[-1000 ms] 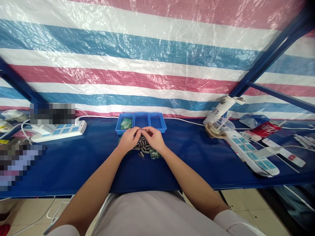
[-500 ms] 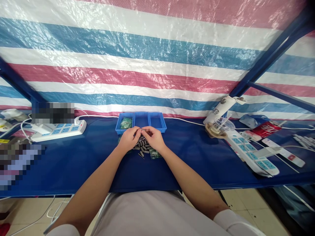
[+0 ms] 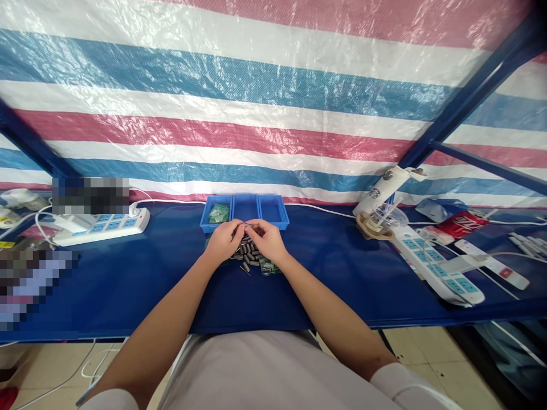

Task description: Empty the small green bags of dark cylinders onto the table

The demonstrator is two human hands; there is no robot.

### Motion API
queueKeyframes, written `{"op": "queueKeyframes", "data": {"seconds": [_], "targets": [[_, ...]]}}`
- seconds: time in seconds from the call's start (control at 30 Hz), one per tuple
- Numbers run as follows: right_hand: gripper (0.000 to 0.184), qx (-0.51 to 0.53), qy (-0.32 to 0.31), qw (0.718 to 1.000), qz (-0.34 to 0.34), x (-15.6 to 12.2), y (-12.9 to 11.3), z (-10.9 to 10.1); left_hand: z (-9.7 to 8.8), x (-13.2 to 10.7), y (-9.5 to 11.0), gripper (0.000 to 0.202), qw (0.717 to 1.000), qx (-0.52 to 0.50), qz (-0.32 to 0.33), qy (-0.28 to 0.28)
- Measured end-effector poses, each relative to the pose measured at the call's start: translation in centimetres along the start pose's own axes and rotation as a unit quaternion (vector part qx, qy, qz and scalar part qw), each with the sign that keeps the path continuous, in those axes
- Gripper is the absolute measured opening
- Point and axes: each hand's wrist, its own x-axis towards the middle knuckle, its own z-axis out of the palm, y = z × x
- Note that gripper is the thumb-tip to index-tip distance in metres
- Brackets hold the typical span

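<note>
My left hand (image 3: 224,241) and my right hand (image 3: 267,240) meet at the fingertips, both closed in a pinch. Whatever sits between the fingers is too small and too covered to name. Below them lies a pile of small dark cylindrical parts (image 3: 245,251) on the blue table (image 3: 252,304). A clear packet of green pieces (image 3: 269,267) lies beside the pile, under my right hand. Just beyond my hands stand three blue bins: the left bin (image 3: 204,221) holds a green packet (image 3: 219,213), while the middle bin (image 3: 245,205) is partly hidden by my fingers. The right bin (image 3: 285,222) is beside it.
White power strips stand at the left (image 3: 106,226) and right (image 3: 438,267). A tilted white cup (image 3: 378,191) rests in a brown cup holder (image 3: 371,232), near a red can (image 3: 462,226). A striped plastic sheet (image 3: 256,131) hangs behind the table.
</note>
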Motion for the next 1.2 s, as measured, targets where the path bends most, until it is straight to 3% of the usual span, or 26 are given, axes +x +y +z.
{"op": "queueKeyframes", "data": {"seconds": [1.2], "targets": [[0.029,-0.033,-0.016,0.999,-0.017,-0.25,-0.01,0.11,0.14,0.01,-0.19,0.030,1.000,-0.010,-0.004,0.007]]}}
